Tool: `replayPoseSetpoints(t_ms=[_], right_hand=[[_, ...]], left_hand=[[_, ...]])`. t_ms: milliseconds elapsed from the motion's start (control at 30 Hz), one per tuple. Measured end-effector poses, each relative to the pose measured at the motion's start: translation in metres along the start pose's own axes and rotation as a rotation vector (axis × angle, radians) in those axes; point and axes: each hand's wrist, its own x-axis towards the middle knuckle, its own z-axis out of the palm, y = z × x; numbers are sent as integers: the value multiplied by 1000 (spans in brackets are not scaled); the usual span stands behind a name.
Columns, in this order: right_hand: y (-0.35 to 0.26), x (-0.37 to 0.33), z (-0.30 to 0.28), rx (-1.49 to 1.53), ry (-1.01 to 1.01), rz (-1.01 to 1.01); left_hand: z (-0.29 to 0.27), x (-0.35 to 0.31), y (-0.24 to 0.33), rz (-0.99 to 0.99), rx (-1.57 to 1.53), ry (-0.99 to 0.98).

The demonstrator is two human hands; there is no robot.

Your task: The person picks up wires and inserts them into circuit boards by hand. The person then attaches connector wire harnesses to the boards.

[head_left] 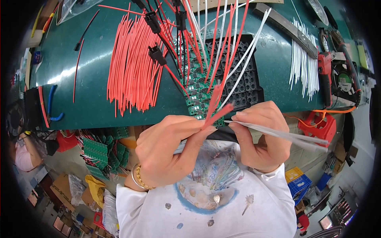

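Left hand [170,144] pinches red wires [218,116], right hand [265,135] pinches white wires [305,139], both at the circuit-board strip's [193,85] near end; matching bundles, red [133,67] left of it and white [303,63] right, probably sit within easy reach; the strip, green with repeating dark chips, bristles with leads

Red stool [323,129] rt, ylw bag [95,188]

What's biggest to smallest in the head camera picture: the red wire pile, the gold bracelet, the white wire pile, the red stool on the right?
1. red wire pile
2. white wire pile
3. red plastic stool
4. gold bracelet
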Motion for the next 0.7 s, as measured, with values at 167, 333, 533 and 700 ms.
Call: replayPoseSetpoints(t_ms=[167,333,533,700], right_hand=[[8,1,4,25,21,-124],[7,1,3,31,0,-104],[8,0,5,42,-2,-112],[7,0,5,21,13,-94]], left_hand=[[3,1,0,-25,-9,5],[5,1,-4,2,7,-4],[4,0,-3,-51,28,-17],[3,0,-3,-64,14,-16]])
